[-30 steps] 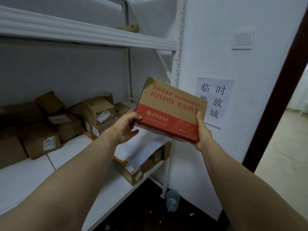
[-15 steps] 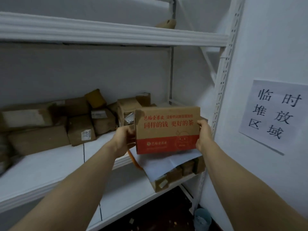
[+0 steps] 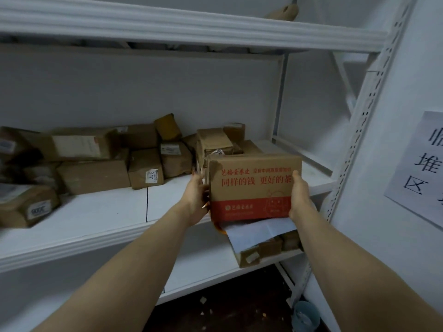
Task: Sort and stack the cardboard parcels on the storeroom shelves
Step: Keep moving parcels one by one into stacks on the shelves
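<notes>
Two hands on one box. I have the printed carton (image 3: 254, 188) squeezed between them. My left hand (image 3: 197, 195) is on its left side. My right hand (image 3: 299, 195) is on its right side, thumb laid over the front face. The remaining fingers wrap round the back, out of my sight, but both grips look firm.

The carton is upright, red band at the bottom, at the front edge of the middle shelf (image 3: 115, 214) near its right end. I can't tell if its base touches the shelf or hangs just above.

Step, as I read it: placing this parcel. Just beyond my left fingertips is a stack of brown parcels (image 3: 215, 144), and more are piled further left. Beyond and right of my right fingers the shelf board shows bare white.

Next move needs a push forward and slightly right into that gap, base flat, then both grips let go. One risk is clipping the stack behind. Below my fingers, on the lower shelf (image 3: 199, 267), sits an open box (image 3: 261, 250) under white paper, so I shouldn't drop short.
</notes>
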